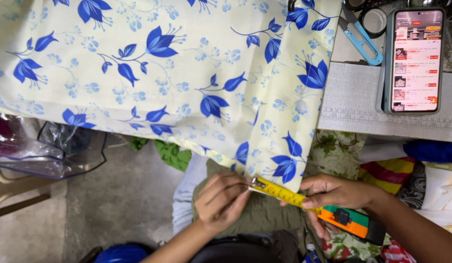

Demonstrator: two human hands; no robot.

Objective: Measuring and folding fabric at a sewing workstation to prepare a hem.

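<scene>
A pale yellow fabric (177,73) printed with blue flowers hangs off the table edge toward my lap. My left hand (221,199) pinches the metal end of a yellow measuring tape (280,192) against the fabric's lower edge. My right hand (333,192) presses the tape down with the thumb and holds the orange, green and black tape case (350,221). The short stretch of tape runs along the fabric's bottom corner between both hands.
A phone (415,61) with a lit screen lies on the grey table (352,97) at the upper right, next to blue thread snips (362,39). Clear plastic bags (41,151) sit at the left above the concrete floor. Colourful folded fabrics (396,173) pile at the right.
</scene>
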